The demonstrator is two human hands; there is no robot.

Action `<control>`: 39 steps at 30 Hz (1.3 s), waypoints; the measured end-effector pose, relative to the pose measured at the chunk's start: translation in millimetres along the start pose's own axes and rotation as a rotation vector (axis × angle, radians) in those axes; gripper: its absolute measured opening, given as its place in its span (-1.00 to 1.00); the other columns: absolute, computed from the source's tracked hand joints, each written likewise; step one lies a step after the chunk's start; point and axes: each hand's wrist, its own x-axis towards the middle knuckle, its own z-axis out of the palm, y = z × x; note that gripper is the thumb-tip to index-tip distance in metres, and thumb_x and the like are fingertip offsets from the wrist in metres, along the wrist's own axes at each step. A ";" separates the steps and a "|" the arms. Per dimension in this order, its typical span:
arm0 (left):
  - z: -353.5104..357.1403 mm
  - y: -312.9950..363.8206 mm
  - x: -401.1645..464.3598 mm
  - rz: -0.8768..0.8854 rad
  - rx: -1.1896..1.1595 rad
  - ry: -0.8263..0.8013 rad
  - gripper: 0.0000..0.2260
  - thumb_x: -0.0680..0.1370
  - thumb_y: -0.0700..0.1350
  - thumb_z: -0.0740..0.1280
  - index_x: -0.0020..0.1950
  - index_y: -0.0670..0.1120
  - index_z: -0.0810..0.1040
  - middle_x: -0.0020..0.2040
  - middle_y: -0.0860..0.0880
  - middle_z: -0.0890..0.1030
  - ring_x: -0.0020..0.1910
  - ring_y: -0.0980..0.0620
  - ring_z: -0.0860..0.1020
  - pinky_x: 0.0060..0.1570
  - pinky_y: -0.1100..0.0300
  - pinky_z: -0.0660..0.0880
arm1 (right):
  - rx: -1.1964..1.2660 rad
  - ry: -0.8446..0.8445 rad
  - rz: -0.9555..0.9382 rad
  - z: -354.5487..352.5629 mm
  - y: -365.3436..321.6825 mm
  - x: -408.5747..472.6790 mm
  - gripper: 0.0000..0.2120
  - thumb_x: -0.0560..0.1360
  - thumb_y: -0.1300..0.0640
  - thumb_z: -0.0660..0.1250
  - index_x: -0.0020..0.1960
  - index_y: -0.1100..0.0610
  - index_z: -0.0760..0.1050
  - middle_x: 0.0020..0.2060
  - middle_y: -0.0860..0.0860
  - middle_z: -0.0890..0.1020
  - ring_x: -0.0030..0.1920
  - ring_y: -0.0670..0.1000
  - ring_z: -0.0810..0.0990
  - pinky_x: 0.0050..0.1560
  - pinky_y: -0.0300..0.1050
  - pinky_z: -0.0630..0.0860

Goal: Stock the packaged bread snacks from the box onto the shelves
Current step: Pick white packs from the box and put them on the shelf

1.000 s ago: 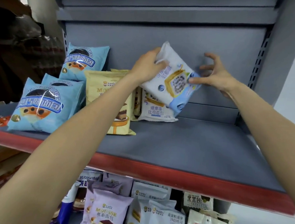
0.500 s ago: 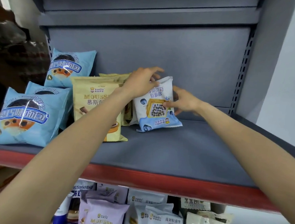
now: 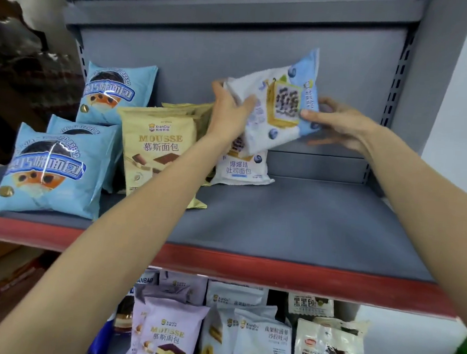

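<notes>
Both hands hold one white and blue blueberry toast bread pack (image 3: 282,107), tilted, in the air above the grey shelf (image 3: 293,227). My left hand (image 3: 229,114) grips its left end and my right hand (image 3: 341,124) pinches its right edge. Under it another pack of the same kind (image 3: 241,169) stands on the shelf against the back. Yellow mousse bread packs (image 3: 156,147) stand to its left, partly hidden by my left forearm. No box is in view.
Light blue bread packs (image 3: 49,172) fill the shelf's left end. The shelf has a red front lip (image 3: 247,268) and a grey upright on the right (image 3: 420,94). A lower shelf holds purple mousse packs (image 3: 170,335), white packs (image 3: 262,346) and dark bread packs (image 3: 324,351).
Half a second ago the pack rested upright on the shelf by the others. Now both hands have lifted it up and to the right, turned sideways.
</notes>
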 end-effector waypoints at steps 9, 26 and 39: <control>-29.9 -37.0 -49.1 0.182 0.569 -0.118 -0.34 0.42 -0.19 0.41 0.46 -0.11 0.20 0.37 -0.14 0.35 0.34 -0.08 0.34 0.23 0.16 0.29 | -0.522 -0.177 -0.102 43.9 -31.2 34.4 -0.51 0.35 0.17 0.52 0.20 0.07 0.40 0.07 -0.01 0.62 0.02 0.00 0.62 0.07 -0.15 0.55; -13.8 -39.8 -49.0 -0.139 0.724 -0.389 -0.27 0.52 -0.08 0.33 0.56 -0.10 -0.04 0.54 -0.23 -0.08 0.51 -0.22 0.06 0.45 0.08 0.11 | -1.070 0.046 -0.171 86.3 -21.7 16.3 -0.07 0.33 0.06 0.50 0.53 -0.02 0.03 0.44 0.16 0.20 0.40 0.25 0.22 0.35 0.22 0.28; -24.5 -23.5 -83.3 -0.127 0.729 -0.424 -0.65 0.57 -0.16 0.22 0.34 -0.20 0.38 0.34 -0.19 0.44 0.34 -0.18 0.36 0.16 0.17 0.33 | -0.795 0.027 0.211 118.6 -4.5 -71.4 -0.39 0.57 0.08 0.25 0.51 0.12 0.05 0.37 0.15 0.39 0.33 0.17 0.39 0.22 -0.08 0.35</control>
